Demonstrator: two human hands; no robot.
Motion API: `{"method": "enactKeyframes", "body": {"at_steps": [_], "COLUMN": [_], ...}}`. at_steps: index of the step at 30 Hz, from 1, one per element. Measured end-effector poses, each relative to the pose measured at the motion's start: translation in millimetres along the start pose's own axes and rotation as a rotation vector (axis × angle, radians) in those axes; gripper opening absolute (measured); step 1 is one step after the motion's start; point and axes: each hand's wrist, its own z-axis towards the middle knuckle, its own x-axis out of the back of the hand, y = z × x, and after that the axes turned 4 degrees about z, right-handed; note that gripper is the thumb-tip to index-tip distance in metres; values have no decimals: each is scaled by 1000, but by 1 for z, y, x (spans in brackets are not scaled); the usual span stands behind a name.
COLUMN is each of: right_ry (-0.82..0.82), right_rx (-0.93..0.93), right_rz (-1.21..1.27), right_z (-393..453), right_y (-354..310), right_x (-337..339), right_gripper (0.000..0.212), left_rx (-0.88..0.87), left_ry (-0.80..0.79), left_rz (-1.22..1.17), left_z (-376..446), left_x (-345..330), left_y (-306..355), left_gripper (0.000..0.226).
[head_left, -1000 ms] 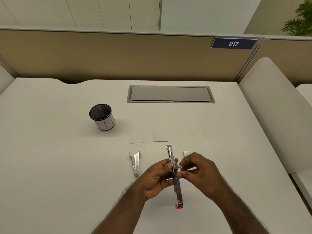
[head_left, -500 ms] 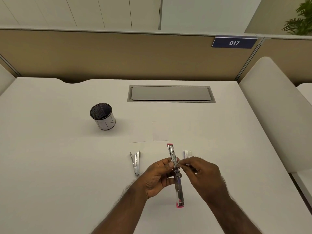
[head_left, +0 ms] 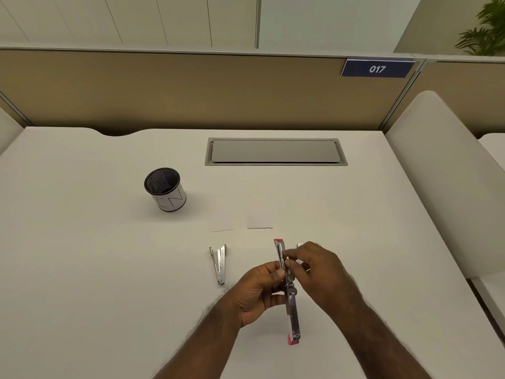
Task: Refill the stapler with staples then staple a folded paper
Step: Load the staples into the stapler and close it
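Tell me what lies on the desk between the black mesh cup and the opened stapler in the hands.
Head view: a small silver staple remover, plus a white paper slip farther back.

Over the white desk (head_left: 82, 269), the left hand (head_left: 259, 292) is gripping the opened pink-tipped stapler (head_left: 291, 310) while the right hand (head_left: 322, 272) is pinching at its metal channel.

left hand (head_left: 259, 289) gripping, right hand (head_left: 321, 272) pinching
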Motion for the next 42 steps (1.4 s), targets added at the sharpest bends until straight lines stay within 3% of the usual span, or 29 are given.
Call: {"method": "enactKeyframes", "body": {"at_steps": [3,6,10,12,19,28,35,42], "right_ry": [3,-12,-312,-390,-22,191,21,-238], "right_rx": [-15,-144,-338,-367,-409,-324,-262,-293], "right_rz": [64,208,595,647,679,906,890,947], "right_z": [-6,-14,-33,-43,-38,-21,-7,-7], "right_y": [-1,3,11,10,12,12,9,14], "right_x": [1,4,-5,-13,-11,4,-2,1], "right_gripper": [27,27,49,50,23,21,21,31], "left_rx": [-22,-58,-111,-129,-208,-182,-106,-77], "left_ry": [41,109,129,136,168,117,6,-64], "left_rz": [-49,-103,-137,-125,-205,-24,164,173], "left_z": [1,2,3,3,7,8,2,-3], "left_x": [0,4,8,9,14,13,7,10], "left_y": [4,10,18,19,20,16,13,14], "left_gripper": [29,28,29,29,21,29,32,49]}}
